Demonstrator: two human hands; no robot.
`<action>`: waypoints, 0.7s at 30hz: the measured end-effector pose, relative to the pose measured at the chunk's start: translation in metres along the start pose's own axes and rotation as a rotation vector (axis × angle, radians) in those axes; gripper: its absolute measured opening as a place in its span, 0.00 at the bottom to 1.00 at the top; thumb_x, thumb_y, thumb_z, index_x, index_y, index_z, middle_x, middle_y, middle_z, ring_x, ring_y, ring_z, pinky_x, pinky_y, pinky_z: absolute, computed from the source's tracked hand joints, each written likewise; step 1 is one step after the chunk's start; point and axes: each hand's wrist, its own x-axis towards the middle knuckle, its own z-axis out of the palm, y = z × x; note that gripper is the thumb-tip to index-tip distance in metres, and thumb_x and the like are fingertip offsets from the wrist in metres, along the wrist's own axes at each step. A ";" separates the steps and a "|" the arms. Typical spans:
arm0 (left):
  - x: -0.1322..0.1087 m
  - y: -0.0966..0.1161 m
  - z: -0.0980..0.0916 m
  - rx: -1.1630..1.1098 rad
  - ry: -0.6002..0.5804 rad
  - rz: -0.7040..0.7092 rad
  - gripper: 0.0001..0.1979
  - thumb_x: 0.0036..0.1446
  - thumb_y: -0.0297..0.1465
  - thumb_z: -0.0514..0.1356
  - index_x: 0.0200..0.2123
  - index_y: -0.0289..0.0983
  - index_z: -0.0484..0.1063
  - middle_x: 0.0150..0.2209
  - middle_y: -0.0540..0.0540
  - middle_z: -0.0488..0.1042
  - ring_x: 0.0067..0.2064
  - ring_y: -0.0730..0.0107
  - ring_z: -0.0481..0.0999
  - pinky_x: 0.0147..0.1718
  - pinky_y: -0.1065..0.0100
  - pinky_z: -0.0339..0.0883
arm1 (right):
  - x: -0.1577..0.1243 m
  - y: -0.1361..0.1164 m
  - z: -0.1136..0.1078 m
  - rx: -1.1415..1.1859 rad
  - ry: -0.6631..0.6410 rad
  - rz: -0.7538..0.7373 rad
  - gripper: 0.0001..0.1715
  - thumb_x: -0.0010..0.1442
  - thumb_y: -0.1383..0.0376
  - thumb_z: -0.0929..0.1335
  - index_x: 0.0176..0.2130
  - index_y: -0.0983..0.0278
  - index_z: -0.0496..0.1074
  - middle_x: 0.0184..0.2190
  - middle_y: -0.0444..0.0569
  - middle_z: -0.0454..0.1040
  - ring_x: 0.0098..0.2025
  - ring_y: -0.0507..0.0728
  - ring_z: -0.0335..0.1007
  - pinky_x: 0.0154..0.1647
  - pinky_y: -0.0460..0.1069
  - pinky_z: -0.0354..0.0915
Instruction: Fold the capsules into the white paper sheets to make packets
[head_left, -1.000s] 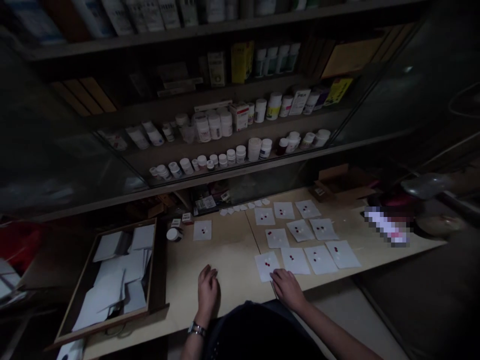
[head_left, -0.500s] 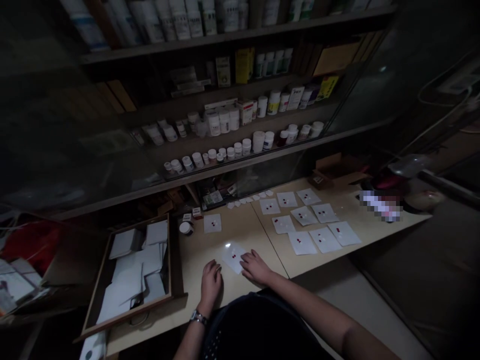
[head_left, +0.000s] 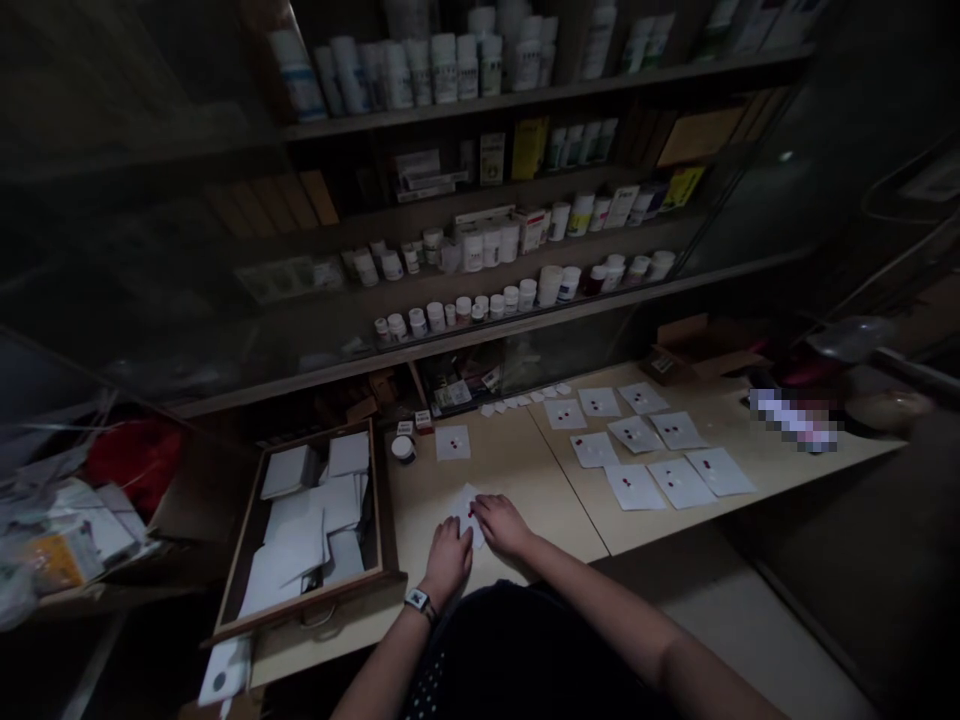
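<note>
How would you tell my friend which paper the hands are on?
Find the wooden counter under the medicine shelves. Near its front edge, between the left hand and right hand, lies a white paper with red pills. Only this paper is being touched.

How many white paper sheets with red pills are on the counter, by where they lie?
Sheets in the grid: 9
Lone flat sheet: 1
Sheet between left hand and right hand: 1
Total: 11
</note>
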 end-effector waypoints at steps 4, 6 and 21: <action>-0.002 0.001 0.001 0.016 -0.028 -0.012 0.24 0.58 0.24 0.52 0.58 0.38 0.66 0.59 0.33 0.62 0.61 0.47 0.60 0.57 0.46 0.57 | 0.014 -0.011 -0.004 -0.051 -0.069 -0.029 0.20 0.63 0.69 0.61 0.53 0.65 0.70 0.54 0.59 0.70 0.52 0.62 0.65 0.53 0.55 0.56; -0.004 0.000 0.001 0.022 -0.031 -0.018 0.24 0.59 0.24 0.51 0.59 0.40 0.65 0.60 0.33 0.62 0.61 0.47 0.60 0.57 0.45 0.57 | 0.016 -0.015 -0.004 -0.078 -0.123 -0.026 0.17 0.63 0.69 0.61 0.48 0.67 0.72 0.50 0.59 0.72 0.49 0.62 0.66 0.51 0.55 0.57; 0.007 -0.004 -0.005 0.023 -0.022 0.138 0.14 0.60 0.25 0.54 0.49 0.34 0.70 0.52 0.35 0.70 0.56 0.51 0.67 0.57 0.50 0.57 | 0.003 -0.005 0.006 -0.071 -0.104 0.124 0.14 0.64 0.69 0.60 0.38 0.68 0.75 0.41 0.57 0.75 0.44 0.60 0.68 0.46 0.51 0.60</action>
